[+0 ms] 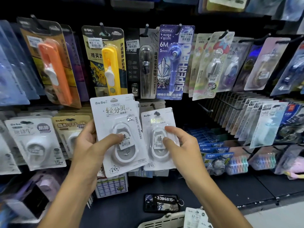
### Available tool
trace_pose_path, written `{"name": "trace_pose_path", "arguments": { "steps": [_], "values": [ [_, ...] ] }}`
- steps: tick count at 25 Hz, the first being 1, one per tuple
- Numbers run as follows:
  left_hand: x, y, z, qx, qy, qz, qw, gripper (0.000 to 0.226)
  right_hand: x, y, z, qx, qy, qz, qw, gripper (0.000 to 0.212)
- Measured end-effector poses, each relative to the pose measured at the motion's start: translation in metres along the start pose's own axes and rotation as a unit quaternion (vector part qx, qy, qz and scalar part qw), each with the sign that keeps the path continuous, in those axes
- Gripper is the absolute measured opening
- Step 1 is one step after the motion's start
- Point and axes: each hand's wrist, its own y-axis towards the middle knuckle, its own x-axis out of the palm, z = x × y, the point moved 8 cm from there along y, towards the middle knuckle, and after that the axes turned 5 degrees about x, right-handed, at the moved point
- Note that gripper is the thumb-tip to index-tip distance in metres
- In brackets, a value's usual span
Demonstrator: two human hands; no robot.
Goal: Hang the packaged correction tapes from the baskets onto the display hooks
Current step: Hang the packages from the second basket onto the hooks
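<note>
A: Starting at the left hand (92, 142). Gripping a little pile of white correction tape packs (118, 129), thumb pressed on the front bubble, other fingers tucked behind.

B: And over at the right hand (179, 142)?

A: Pinching a single pack (158, 140) by its bubble, thumb and pointer finger on the front. Looks already up at the hook (156, 113), with the hole around the dark tip. Hard to tell how far on.

B: So what might go wrong?

A: Letting go too soon. Could slide off the tip and drop to the dark shelf below, near the phone (161, 203).

B: Anything else?

A: Loose pile in the left hand. Mostly held by a thumb, so could fan out and slip. Maybe one falling down by the basket (164, 219), with a spare pack (195, 218) waiting at its edge.

B: And around the hook?

A: Crowded. Yellow pack (108, 60) right above, gold-topped pack (70, 129) to the left. Might bump those with the pile. Might also tear the thin hang hole by pulling sideways.

B: Best plan, then?

A: Push straight back, all the way. Squeeze the pile tighter. Go slow.
</note>
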Motion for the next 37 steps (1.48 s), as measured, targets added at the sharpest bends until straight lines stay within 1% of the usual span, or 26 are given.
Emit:
{"name": "trace_pose_path", "arguments": {
  "steps": [2, 3, 4, 5, 7, 8, 10, 12, 15, 17, 19, 21, 22, 23, 24, 25, 26, 27, 28, 29, 30, 31, 32, 34, 36, 37],
  "values": [
    [0.002, 0.0, -0.005, -0.008, 0.01, -0.008, 1.0, 0.065, 0.01, 0.006, 0.0, -0.001, -0.077, -0.033, 0.997, 0.042],
    [0.005, -0.001, -0.007, -0.011, 0.014, -0.017, 1.0, 0.067, 0.011, 0.006, -0.002, -0.014, -0.102, -0.024, 0.994, 0.048],
    [0.011, -0.002, -0.01, -0.017, 0.018, -0.03, 0.999, 0.064, 0.012, 0.005, -0.006, -0.038, -0.092, -0.016, 0.995, 0.053],
    [0.017, -0.004, -0.013, -0.024, 0.022, -0.051, 0.998, 0.065, 0.014, 0.001, -0.009, -0.056, -0.033, -0.028, 0.997, 0.058],
    [0.029, -0.008, -0.023, -0.044, 0.029, -0.098, 0.994, 0.069, 0.024, -0.007, -0.007, -0.054, 0.11, -0.084, 0.989, 0.069],
    [0.033, -0.009, -0.027, -0.058, 0.028, -0.112, 0.992, 0.068, 0.024, -0.009, -0.004, -0.052, 0.146, -0.084, 0.984, 0.071],
    [0.035, -0.01, -0.031, -0.082, 0.004, -0.117, 0.99, 0.062, 0.014, -0.009, -0.005, -0.052, 0.194, -0.037, 0.979, 0.063],
    [0.029, -0.009, -0.033, -0.092, -0.018, -0.087, 0.992, 0.051, -0.002, -0.007, -0.005, -0.043, 0.202, 0.016, 0.978, 0.05],
    [0.008, -0.002, -0.024, -0.058, 0.028, 0.022, 0.998, 0.035, -0.019, -0.006, 0.001, -0.045, 0.104, 0.049, 0.992, 0.024],
    [-0.002, 0.0, -0.012, -0.022, 0.02, 0.068, 0.997, 0.036, -0.018, -0.004, 0.002, -0.045, 0.045, 0.061, 0.996, 0.02],
    [-0.003, 0.0, -0.006, -0.009, -0.011, 0.08, 0.997, 0.035, -0.01, 0.005, -0.004, -0.046, -0.044, 0.068, 0.996, 0.026],
    [0.0, -0.002, -0.01, -0.01, 0.005, 0.076, 0.997, 0.034, 0.002, 0.014, -0.009, -0.048, -0.168, 0.051, 0.983, 0.04],
    [0.004, -0.003, -0.013, -0.013, 0.018, 0.07, 0.997, 0.033, 0.008, 0.014, -0.012, -0.061, -0.21, 0.045, 0.975, 0.046],
    [0.01, -0.003, -0.016, -0.018, 0.023, 0.058, 0.998, 0.032, 0.014, 0.01, -0.015, -0.09, -0.211, 0.026, 0.973, 0.049],
    [0.018, -0.003, -0.019, -0.024, 0.021, 0.034, 0.999, 0.032, 0.023, 0.003, -0.016, -0.118, -0.158, -0.013, 0.98, 0.049],
    [0.028, -0.002, -0.022, -0.033, 0.01, -0.003, 0.999, 0.032, 0.032, -0.005, -0.014, -0.119, -0.063, -0.068, 0.989, 0.049],
    [0.041, -0.004, -0.025, -0.047, 0.002, -0.05, 0.998, 0.032, 0.039, -0.013, -0.01, -0.108, 0.028, -0.115, 0.987, 0.05],
    [0.052, -0.006, -0.028, -0.051, 0.018, -0.096, 0.994, 0.03, 0.039, -0.015, -0.005, -0.097, 0.096, -0.128, 0.982, 0.05],
    [0.057, -0.007, -0.029, -0.031, 0.078, -0.122, 0.989, 0.027, 0.034, -0.013, -0.001, -0.09, 0.132, -0.107, 0.981, 0.047],
    [0.055, -0.005, -0.027, 0.016, 0.193, -0.123, 0.973, 0.031, 0.026, -0.011, 0.0, -0.085, 0.156, -0.08, 0.981, 0.044],
    [0.049, -0.002, -0.024, 0.076, 0.337, -0.101, 0.933, 0.04, 0.017, -0.008, 0.001, -0.077, 0.167, -0.054, 0.981, 0.043],
    [0.044, 0.0, -0.018, 0.13, 0.455, -0.065, 0.879, 0.049, 0.009, -0.006, 0.004, -0.066, 0.155, -0.034, 0.985, 0.042],
    [0.041, 0.002, -0.016, 0.152, 0.52, -0.046, 0.839, 0.056, 0.003, -0.005, 0.008, -0.057, 0.135, -0.022, 0.989, 0.042],
    [0.038, 0.008, -0.028, 0.128, 0.573, -0.074, 0.806, 0.067, -0.007, -0.01, 0.013, -0.05, 0.097, -0.011, 0.994, 0.042],
    [0.039, 0.01, -0.042, 0.101, 0.602, -0.108, 0.785, 0.073, -0.01, -0.014, 0.014, -0.056, 0.066, 0.003, 0.996, 0.042],
    [0.039, 0.01, -0.045, 0.101, 0.609, -0.112, 0.779, 0.074, -0.008, -0.012, 0.014, -0.054, 0.052, 0.005, 0.997, 0.041]
  ]
}}
